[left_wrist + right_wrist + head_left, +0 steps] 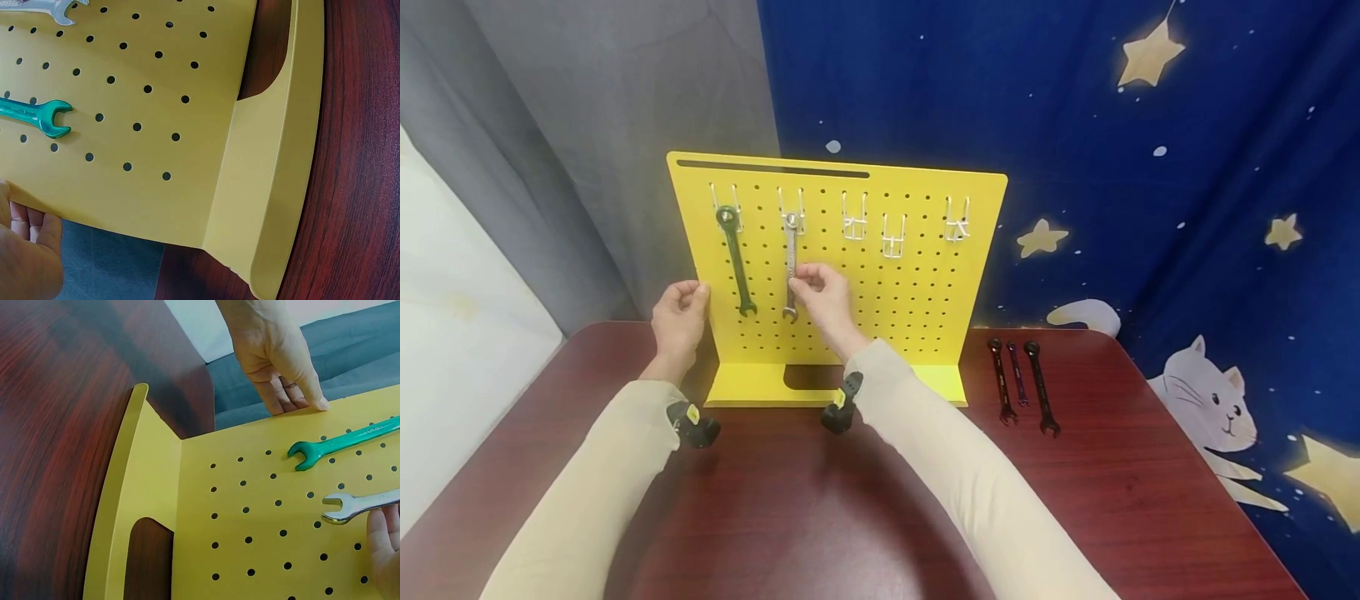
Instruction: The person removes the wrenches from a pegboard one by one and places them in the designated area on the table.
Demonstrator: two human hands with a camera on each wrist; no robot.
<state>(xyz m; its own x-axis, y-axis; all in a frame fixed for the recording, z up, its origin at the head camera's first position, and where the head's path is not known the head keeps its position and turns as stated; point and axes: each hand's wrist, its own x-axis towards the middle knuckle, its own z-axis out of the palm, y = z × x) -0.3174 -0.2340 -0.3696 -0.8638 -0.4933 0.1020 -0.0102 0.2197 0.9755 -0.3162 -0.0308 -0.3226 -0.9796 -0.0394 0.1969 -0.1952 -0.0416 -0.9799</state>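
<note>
A silver combination wrench (792, 250) hangs by its ring end from a white hook on the yellow pegboard (752, 385). My right hand (829, 307) pinches its shank between thumb and fingers, below the hook; its open end (340, 509) points down, close over the board. To its left hangs a green combination wrench (737, 260) on another hook, untouched. With the left hand (679, 323) I hold the board's left edge, thumb at the front and fingers partly hidden behind it, as the right wrist view shows.
Bare white hooks (892, 237) stand out from the board's middle and right side. Three dark wrenches, one of them a small purple wrench (1017, 373), lie on the reddish wooden table (760, 508) right of the board. A blue starry curtain (947, 83) hangs behind.
</note>
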